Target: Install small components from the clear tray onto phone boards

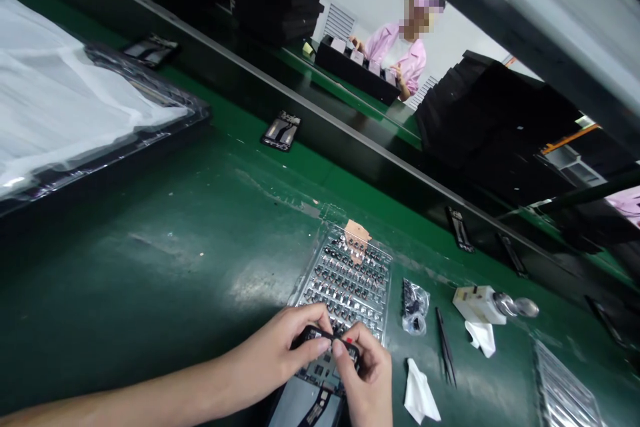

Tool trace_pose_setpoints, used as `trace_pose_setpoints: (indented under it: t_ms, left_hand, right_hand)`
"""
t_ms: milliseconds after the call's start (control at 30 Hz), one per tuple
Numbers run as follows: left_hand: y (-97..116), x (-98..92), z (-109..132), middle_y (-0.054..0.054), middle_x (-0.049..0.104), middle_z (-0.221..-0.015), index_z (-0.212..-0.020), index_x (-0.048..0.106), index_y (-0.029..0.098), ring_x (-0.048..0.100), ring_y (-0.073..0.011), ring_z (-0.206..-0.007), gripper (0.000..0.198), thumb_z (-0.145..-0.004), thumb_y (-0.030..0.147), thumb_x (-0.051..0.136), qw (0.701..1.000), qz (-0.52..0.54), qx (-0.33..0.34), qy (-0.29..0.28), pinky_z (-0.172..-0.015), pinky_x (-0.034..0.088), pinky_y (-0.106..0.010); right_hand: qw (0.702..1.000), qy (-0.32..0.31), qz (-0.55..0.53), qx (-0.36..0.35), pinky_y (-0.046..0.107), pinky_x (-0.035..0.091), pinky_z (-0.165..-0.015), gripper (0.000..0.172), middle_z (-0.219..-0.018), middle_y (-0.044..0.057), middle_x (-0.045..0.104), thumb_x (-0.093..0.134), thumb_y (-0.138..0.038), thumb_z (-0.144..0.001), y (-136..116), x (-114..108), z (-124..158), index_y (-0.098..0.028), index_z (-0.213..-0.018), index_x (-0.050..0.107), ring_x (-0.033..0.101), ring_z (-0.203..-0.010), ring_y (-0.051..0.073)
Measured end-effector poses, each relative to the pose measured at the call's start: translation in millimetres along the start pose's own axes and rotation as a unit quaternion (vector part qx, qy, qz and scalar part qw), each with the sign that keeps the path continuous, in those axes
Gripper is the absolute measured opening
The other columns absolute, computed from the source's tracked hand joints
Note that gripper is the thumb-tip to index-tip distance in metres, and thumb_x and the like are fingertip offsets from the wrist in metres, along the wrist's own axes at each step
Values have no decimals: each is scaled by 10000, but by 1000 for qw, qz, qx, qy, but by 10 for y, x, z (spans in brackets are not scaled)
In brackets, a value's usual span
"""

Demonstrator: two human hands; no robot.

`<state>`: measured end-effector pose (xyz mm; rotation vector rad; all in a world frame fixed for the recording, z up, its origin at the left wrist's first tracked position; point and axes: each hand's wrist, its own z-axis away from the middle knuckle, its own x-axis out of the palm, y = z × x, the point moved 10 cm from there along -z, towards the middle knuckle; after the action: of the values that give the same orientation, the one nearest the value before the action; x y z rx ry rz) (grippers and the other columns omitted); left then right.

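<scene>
A phone body with its inside exposed lies at the bottom centre, its upper end between both hands. My left hand grips the upper left edge, thumb over the front and fingers behind. My right hand pinches the top right edge, thumb near the left thumb, with a small red spot beside its fingers. Whether a tiny part sits between the thumbs is too small to tell. Just beyond the hands, a clear tray holds rows of small parts, and an orange-brown piece shows at its far end.
Right of the tray are a small bag, black tweezers, white cloths and a white bottle. A cloth-covered tray stands left. Phone parts lie on the far strip. A person sits beyond.
</scene>
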<state>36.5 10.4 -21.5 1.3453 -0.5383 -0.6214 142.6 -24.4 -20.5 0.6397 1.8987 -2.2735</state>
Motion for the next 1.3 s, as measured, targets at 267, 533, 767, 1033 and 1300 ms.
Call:
trace_pose_setpoints:
  t_ms: [267,533,767,1033,1300]
  left_hand:
    - [33,-71,23,13,566,-759,-846,549,184,522,-165,-737,115,-838,277,483,1000,-18,-8,16,-683,406,-263]
    - [196,67,174,7,174,-1504,-1345,299,466,211,-427,-1305,896,-607,265,766,972,-231,31,-5,-1017,210,-601]
    - [264,110,230,-38,437,-1357,-1310,429,359,486,-330,-1138,658,-679,227,559,989,88,56,-106,-910,424,-428]
    - [159,447,186,-144,656,-917,-1153,513,86,633,-291,-707,635,-568,313,414,828,460,-97,-305,-586,463,-357]
    - [224,589,210,-125,645,-798,-1102,519,86,589,-241,-537,656,-535,383,375,812,450,-84,-361,-495,394,-310]
  right_hand:
    - [997,3,-79,12,216,233,-514,308,-564,-62,337,583,-401,-769,45,22,32,-183,-603,442,305,-540,93]
    - [952,59,-294,64,172,270,-421,284,-514,-83,342,585,-418,-796,255,-118,-1,-214,-676,428,278,-445,77]
    - [952,103,-287,-24,220,418,-544,393,-707,-16,559,612,-539,-729,-54,-256,60,-249,-992,582,501,-576,117]
    - [964,100,-245,6,178,267,-394,266,-464,-80,407,652,-425,-741,20,-205,123,-181,-680,564,336,-359,39]
    - [969,97,-229,-2,195,261,-421,261,-470,-82,401,640,-421,-754,-15,-209,143,-184,-687,553,330,-381,43]
